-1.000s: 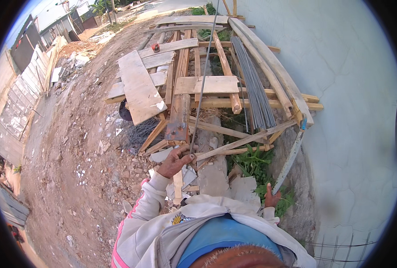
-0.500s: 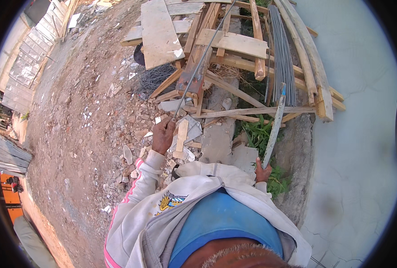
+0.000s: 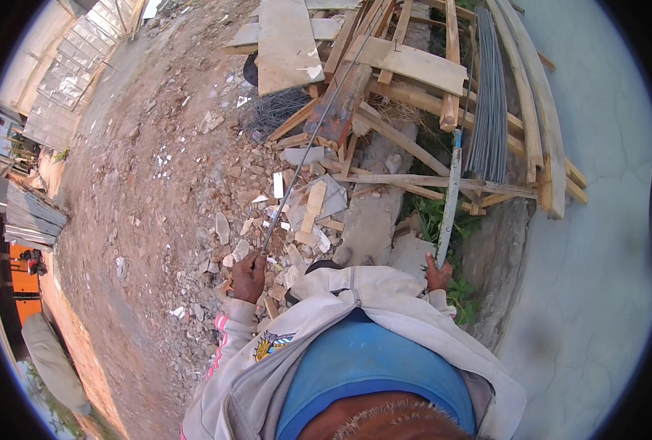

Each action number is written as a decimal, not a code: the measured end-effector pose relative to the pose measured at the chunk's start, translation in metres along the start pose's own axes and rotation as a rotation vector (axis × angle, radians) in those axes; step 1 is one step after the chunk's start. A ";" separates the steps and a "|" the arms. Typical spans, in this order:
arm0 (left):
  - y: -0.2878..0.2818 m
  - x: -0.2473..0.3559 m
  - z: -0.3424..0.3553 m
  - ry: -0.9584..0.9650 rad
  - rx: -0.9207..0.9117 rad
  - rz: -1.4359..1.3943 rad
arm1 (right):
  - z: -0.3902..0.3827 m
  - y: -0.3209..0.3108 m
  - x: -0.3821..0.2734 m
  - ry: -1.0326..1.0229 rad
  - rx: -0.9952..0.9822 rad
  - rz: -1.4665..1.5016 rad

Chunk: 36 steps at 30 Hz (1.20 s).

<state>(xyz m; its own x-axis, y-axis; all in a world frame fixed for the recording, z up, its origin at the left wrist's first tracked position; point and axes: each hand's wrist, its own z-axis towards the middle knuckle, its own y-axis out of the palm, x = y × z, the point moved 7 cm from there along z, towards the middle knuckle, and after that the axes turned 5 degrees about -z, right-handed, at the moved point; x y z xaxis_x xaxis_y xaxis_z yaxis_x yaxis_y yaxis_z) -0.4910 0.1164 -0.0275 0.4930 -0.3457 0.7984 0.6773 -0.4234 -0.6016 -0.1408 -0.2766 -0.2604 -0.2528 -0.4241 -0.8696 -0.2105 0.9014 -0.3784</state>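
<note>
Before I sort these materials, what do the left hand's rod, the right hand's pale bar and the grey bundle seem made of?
Thin rod: probably steel, dull grey, long and slim.
Pale bar: metal or wood, unclear; whitish, blotchy surface like worn paint, blue at the tip.
Grey bundle: likely steel too, matt, many slim, even lengths.

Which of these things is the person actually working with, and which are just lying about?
In use:
thin metal rod, in the left hand
blue-tipped pole, in the right hand
wooden beam, seemingly under the rod

Apparently just lying about:
tangled wire
broken stones
wide board
</note>
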 end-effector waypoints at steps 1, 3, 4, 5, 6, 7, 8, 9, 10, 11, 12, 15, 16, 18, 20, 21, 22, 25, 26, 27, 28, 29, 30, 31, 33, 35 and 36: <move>0.000 -0.004 -0.004 0.028 -0.013 0.014 | 0.001 0.003 -0.003 0.006 -0.021 0.001; 0.000 0.001 -0.013 0.008 0.032 0.005 | 0.005 0.007 -0.005 -0.004 -0.059 0.000; 0.000 0.005 -0.015 -0.001 0.049 0.000 | 0.009 0.007 -0.003 -0.019 -0.077 -0.003; 0.002 -0.002 -0.017 -0.027 0.034 0.001 | 0.012 0.008 -0.002 -0.034 -0.093 -0.006; 0.001 -0.010 -0.020 -0.027 0.034 0.023 | 0.010 0.010 -0.005 -0.023 -0.094 -0.034; -0.001 -0.018 -0.023 -0.029 0.038 0.046 | 0.007 0.011 -0.015 -0.012 -0.098 -0.063; -0.002 -0.023 -0.026 -0.031 0.041 0.069 | 0.004 0.010 -0.024 -0.001 -0.102 -0.092; -0.004 -0.027 -0.029 -0.040 0.046 0.047 | 0.002 0.008 -0.029 0.010 -0.114 -0.099; -0.007 -0.029 -0.031 -0.037 0.057 0.041 | -0.001 0.008 -0.033 0.021 -0.126 -0.099; -0.008 -0.032 -0.035 -0.034 0.068 0.036 | -0.002 0.010 -0.033 0.033 -0.138 -0.099; -0.008 -0.035 -0.035 -0.025 0.074 0.027 | -0.001 0.011 -0.028 -0.032 -0.108 -0.104; -0.001 -0.037 -0.039 -0.003 0.068 -0.019 | 0.007 0.013 -0.009 -0.194 -0.050 -0.130; 0.003 -0.039 -0.039 -0.044 0.056 -0.029 | 0.008 0.016 -0.007 -0.207 -0.043 -0.140; 0.010 -0.038 -0.041 -0.134 0.027 -0.052 | 0.008 0.017 -0.004 -0.230 -0.032 -0.171; 0.011 -0.037 -0.037 -0.219 -0.007 -0.118 | 0.007 0.021 0.007 -0.207 -0.046 -0.162; 0.009 -0.037 -0.036 -0.216 -0.016 -0.086 | 0.005 0.021 0.004 -0.196 -0.056 -0.160; 0.006 -0.038 -0.035 -0.212 -0.025 -0.054 | 0.004 0.021 0.006 -0.134 -0.084 -0.155; 0.000 -0.046 -0.036 -0.200 -0.063 -0.104 | 0.000 0.017 0.006 -0.012 -0.142 -0.166; 0.002 -0.049 -0.039 -0.225 -0.063 -0.143 | 0.001 0.015 0.006 -0.011 -0.143 -0.184; 0.003 -0.050 -0.042 -0.252 -0.060 -0.180 | 0.000 0.015 0.008 -0.010 -0.147 -0.200; 0.004 -0.052 -0.045 -0.278 -0.057 -0.217 | 0.001 0.014 0.009 -0.008 -0.136 -0.181; 0.005 -0.055 -0.046 -0.273 -0.059 -0.219 | 0.002 0.013 0.011 -0.006 -0.126 -0.161; 0.010 -0.056 -0.047 -0.269 -0.060 -0.225 | 0.004 0.011 0.013 -0.007 -0.114 -0.144; 0.013 -0.056 -0.047 -0.265 -0.061 -0.231 | 0.005 0.009 0.014 -0.002 -0.105 -0.139; 0.014 -0.061 -0.050 -0.343 -0.097 -0.337 | 0.007 0.008 0.018 0.007 -0.086 -0.131; 0.015 -0.059 -0.049 -0.393 -0.132 -0.419 | 0.011 0.009 0.022 -0.062 -0.087 -0.090; 0.015 -0.054 -0.047 -0.384 -0.140 -0.401 | 0.014 0.009 0.025 -0.096 -0.088 -0.070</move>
<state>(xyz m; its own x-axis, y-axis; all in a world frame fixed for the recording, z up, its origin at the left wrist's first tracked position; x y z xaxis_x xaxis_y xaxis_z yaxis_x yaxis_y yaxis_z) -0.5327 0.0890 -0.0809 0.3932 0.1828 0.9011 0.7862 -0.5750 -0.2264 -0.1359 -0.2777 -0.2898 -0.1441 -0.4715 -0.8700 -0.3075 0.8570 -0.4135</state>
